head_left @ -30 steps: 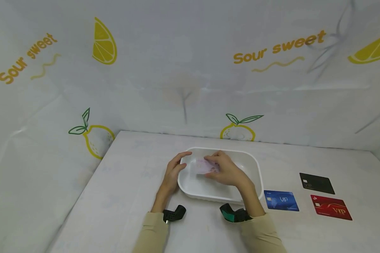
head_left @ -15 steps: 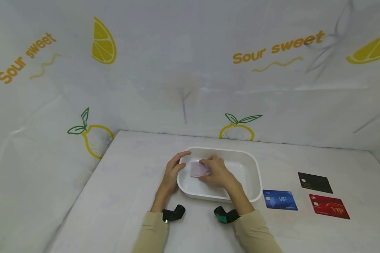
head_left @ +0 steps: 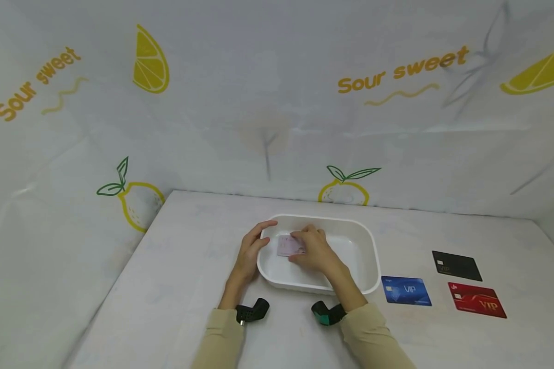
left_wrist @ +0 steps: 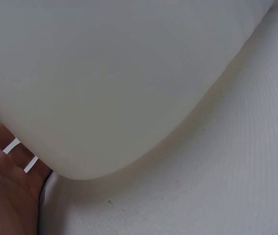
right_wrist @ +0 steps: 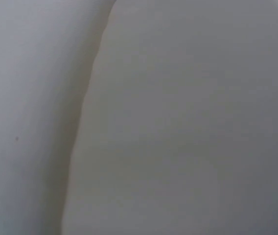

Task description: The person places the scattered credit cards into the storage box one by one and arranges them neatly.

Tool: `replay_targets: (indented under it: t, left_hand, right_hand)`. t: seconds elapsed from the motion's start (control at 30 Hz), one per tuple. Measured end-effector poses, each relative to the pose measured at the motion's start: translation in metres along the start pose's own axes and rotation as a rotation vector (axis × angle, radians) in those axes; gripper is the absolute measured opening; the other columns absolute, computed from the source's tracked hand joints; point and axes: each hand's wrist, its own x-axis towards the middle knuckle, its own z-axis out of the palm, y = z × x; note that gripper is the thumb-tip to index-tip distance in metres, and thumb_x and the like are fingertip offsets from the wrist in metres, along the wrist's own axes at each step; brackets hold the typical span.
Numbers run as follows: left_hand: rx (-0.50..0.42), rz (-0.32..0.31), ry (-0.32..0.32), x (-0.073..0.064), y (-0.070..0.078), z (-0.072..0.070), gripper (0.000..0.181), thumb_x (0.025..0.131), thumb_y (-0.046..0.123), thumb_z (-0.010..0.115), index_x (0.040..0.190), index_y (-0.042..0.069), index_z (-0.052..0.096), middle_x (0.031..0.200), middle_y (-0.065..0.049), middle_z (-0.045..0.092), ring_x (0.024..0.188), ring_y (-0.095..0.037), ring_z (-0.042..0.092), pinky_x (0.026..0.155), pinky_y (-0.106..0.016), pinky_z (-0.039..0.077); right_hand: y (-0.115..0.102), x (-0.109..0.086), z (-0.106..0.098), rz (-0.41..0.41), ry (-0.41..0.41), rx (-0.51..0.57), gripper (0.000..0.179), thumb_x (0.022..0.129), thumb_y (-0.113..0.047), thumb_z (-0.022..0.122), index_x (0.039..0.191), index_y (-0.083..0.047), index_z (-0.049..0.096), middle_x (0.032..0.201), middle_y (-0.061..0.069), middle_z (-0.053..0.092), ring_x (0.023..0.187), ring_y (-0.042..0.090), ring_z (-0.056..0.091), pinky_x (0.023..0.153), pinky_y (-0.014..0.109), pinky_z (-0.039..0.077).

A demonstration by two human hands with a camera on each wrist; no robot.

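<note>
A shallow white tray stands on the table. My left hand holds its left end, with thumb and index finger at the rim; in the left wrist view that hand lies along the tray's outer wall. Inside the tray, toward its left end, is a small pale pink card with faint print. My right hand reaches over the front rim and pinches the card's right part between thumb and fingers, covering that part. Only the tray wall and tabletop show in the right wrist view.
To the right of the tray lie a blue VIP card, a black VIP card and a red VIP card, all flat. A white sheet printed with lemons hangs behind the table.
My right hand has moved left and lower into the tray with the pink card, then stayed nearly still over the last half second. The left hand keeps its place at the tray's end.
</note>
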Motion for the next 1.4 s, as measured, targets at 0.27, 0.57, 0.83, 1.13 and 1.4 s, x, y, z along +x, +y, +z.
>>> replay_targets:
  t: [0.27, 0.57, 0.83, 1.13, 1.4]
  left_hand:
    - [0.011, -0.002, 0.007, -0.0001, 0.0014, 0.0008, 0.049, 0.092, 0.009, 0.043, 0.138, 0.0, 0.059, 0.149, -0.019, 0.056, 0.153, -0.031, 0.037, 0.13, -0.043, 0.024]
    - [0.011, -0.008, 0.005, -0.0012, 0.0013, 0.0004, 0.049, 0.092, 0.007, 0.043, 0.138, -0.001, 0.058, 0.149, -0.02, 0.055, 0.154, -0.031, 0.036, 0.13, -0.044, 0.022]
    - [0.021, 0.003, 0.006, -0.0002, -0.0008, 0.0, 0.049, 0.092, 0.009, 0.043, 0.138, 0.0, 0.058, 0.149, -0.019, 0.056, 0.154, -0.031, 0.036, 0.13, -0.045, 0.022]
    - [0.023, 0.016, 0.001, -0.0003, -0.0006, -0.0001, 0.049, 0.092, 0.009, 0.043, 0.138, -0.001, 0.058, 0.148, -0.02, 0.056, 0.153, -0.032, 0.036, 0.128, -0.027, 0.024]
    - [0.025, 0.009, 0.003, -0.0007, 0.0013, 0.0003, 0.05, 0.092, 0.009, 0.042, 0.138, -0.001, 0.058, 0.148, -0.02, 0.056, 0.153, -0.031, 0.037, 0.13, -0.036, 0.023]
  right_hand:
    - [-0.0012, 0.0006, -0.001, -0.03, 0.0, 0.017, 0.06, 0.079, -0.009, 0.086, 0.132, 0.009, 0.063, 0.12, 0.021, 0.058, 0.107, 0.033, 0.049, 0.095, 0.049, 0.046]
    - [0.0001, 0.0015, 0.0013, -0.037, 0.025, 0.036, 0.059, 0.077, -0.007, 0.087, 0.128, 0.012, 0.064, 0.122, 0.023, 0.064, 0.113, 0.038, 0.055, 0.101, 0.052, 0.048]
    - [-0.002, 0.0033, -0.0007, -0.016, 0.063, 0.065, 0.058, 0.071, -0.004, 0.09, 0.123, 0.01, 0.068, 0.123, 0.023, 0.07, 0.115, 0.036, 0.066, 0.104, 0.051, 0.052]
    - [-0.0013, 0.0039, 0.0006, -0.015, 0.06, 0.091, 0.056, 0.07, 0.0, 0.089, 0.122, 0.01, 0.07, 0.119, 0.022, 0.07, 0.113, 0.036, 0.065, 0.102, 0.05, 0.053]
    - [0.0005, 0.0048, 0.0031, -0.059, 0.081, 0.07, 0.054, 0.069, 0.0, 0.089, 0.118, 0.009, 0.071, 0.119, 0.023, 0.071, 0.113, 0.037, 0.066, 0.101, 0.05, 0.054]
